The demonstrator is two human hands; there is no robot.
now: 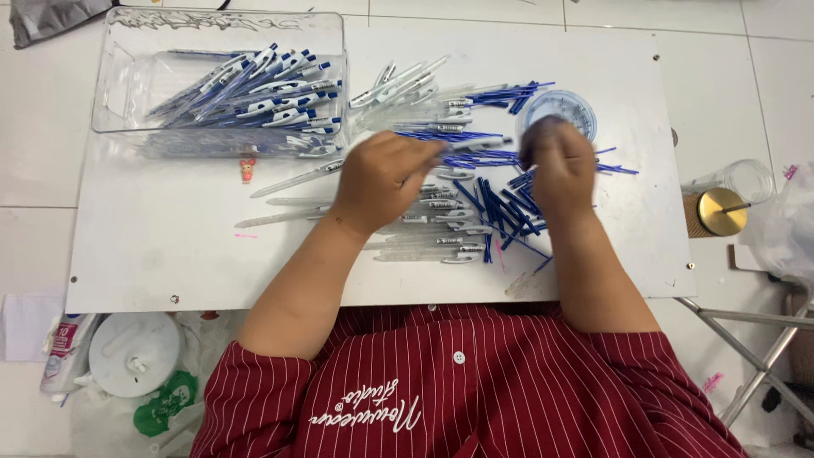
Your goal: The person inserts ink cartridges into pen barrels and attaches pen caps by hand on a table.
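My left hand (pixel 386 176) grips a clear pen barrel (pixel 475 144) that points right toward my right hand (pixel 558 165). My right hand's fingers are pinched together at the barrel's tip, blurred, so what they hold is unclear. Under both hands lie several loose blue ink refills (pixel 500 208) and clear pen barrels with white clips (pixel 441 222) on a white board (pixel 170 246). A clear plastic bin (pixel 119 76) at the upper left holds several finished blue-and-white pens (pixel 263 93).
A small round clear dish (pixel 566 106) sits just beyond my right hand. More barrels (pixel 407 83) and refills (pixel 509 95) lie at the board's far side. A gold-capped jar (pixel 721 210) stands right of the board, a white lid (pixel 134 353) and tube lower left.
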